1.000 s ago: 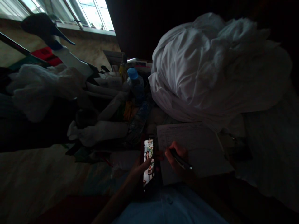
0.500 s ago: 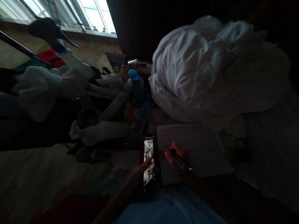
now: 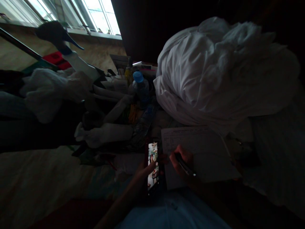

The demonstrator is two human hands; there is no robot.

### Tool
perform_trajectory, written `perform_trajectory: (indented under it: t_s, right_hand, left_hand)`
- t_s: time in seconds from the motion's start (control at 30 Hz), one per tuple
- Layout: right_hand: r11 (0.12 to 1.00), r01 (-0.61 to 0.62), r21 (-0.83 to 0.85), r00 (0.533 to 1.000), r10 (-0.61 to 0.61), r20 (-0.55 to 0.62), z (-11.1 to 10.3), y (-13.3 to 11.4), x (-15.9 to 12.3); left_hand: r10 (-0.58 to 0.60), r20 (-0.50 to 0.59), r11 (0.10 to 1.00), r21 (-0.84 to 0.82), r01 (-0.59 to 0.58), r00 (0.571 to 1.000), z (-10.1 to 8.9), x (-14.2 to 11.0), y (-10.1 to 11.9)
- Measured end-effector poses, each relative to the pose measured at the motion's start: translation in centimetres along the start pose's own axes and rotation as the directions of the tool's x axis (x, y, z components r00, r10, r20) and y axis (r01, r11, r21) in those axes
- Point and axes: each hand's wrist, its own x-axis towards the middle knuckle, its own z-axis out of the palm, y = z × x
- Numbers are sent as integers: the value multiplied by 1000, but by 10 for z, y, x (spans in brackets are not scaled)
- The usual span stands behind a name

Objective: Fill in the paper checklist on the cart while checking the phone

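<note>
A smartphone with a lit screen showing a picture of a person is gripped upright by my left hand. The thumb lies across the screen, while fingertips show at the phone's right edge. My right hand is closed around a dark pen, its shiny end pointing down to the right. That hand rests on the left part of a sheet of paper with lines of writing near its top. In the dim light I cannot make out the pen's tip.
A large white cloth-like bundle sits behind the paper. At the left lie a plastic bottle with a blue cap, a white roll, a crumpled plastic bag and a spray bottle. A bright window is at the back left.
The whole view has shifted slightly, so things appear a little further right. Both hands keep their hold on the phone and the pen.
</note>
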Motion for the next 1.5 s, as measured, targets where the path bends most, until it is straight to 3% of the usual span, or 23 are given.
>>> perform_trajectory:
  t_s: [0.23, 0.47, 0.7, 0.87, 1.0, 1.2, 1.37, 1.5]
  right_hand:
    - [1000, 30, -3, 1000, -30, 4, -1, -3, 3]
    - [961, -202, 188, 966, 227, -121, -34, 6, 11]
    - [881, -387, 273, 905, 419, -70, -55, 24, 7]
    - [875, -394, 283, 917, 397, 49, -52, 30, -5]
    - [861, -398, 315, 917, 377, 131, -51, 29, -3]
    - [875, -395, 282, 917, 355, 183, -45, 22, 14]
    - [898, -352, 263, 931, 308, 194, -38, 24, 12]
    - [892, -349, 288, 932, 296, 211, -35, 30, 7]
  left_hand:
    - [-5, -16, 998, 63, 6, 1000, 4, -1, 1]
    - [28, -63, 1000, -13, -28, 998, -14, -3, -1]
    - [14, -111, 990, -136, -29, 994, -25, 1, -7]
    - [161, -242, 986, 74, -147, 957, -23, 4, -11]
    - [284, -147, 935, 262, -240, 947, -16, 1, -3]
    - [411, -130, 790, 545, -281, 902, -1, -5, 9]
    - [468, -86, 723, 610, -325, 880, 6, -5, 14]
    - [418, -58, 707, 648, -284, 907, 2, 0, 15]
